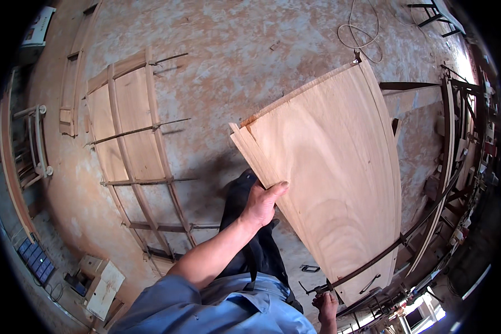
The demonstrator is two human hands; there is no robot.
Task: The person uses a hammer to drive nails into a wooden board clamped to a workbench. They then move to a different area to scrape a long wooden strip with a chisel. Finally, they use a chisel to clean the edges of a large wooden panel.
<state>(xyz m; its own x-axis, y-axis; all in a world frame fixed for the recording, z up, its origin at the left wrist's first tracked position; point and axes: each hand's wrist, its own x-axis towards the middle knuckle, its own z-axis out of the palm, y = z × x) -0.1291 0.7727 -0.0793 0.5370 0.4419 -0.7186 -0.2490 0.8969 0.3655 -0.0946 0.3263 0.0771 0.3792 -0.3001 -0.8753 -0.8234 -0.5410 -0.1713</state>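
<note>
A broad, pale wooden panel (328,167) stands tilted in front of me, with strips along its long edges. My left hand (261,205) is closed on its left edge, thumb on the upper face and fingers hidden beneath. Across the panel's near end runs a long dark bar clamp (367,264), its screw end by the lower left corner. My right hand (327,305) is curled closed at that screw end; its fingers are partly in shadow. On the panel near the bar lies a small dark metal tool (370,284), perhaps a wrench.
On the floor to the left lies a wooden frame (131,133) with several bar clamps across it. Another narrow frame (72,83) lies beyond. A pale cable (359,33) loops at the far side. Long boards and metal racks (448,128) line the right; a box (103,286) stands lower left.
</note>
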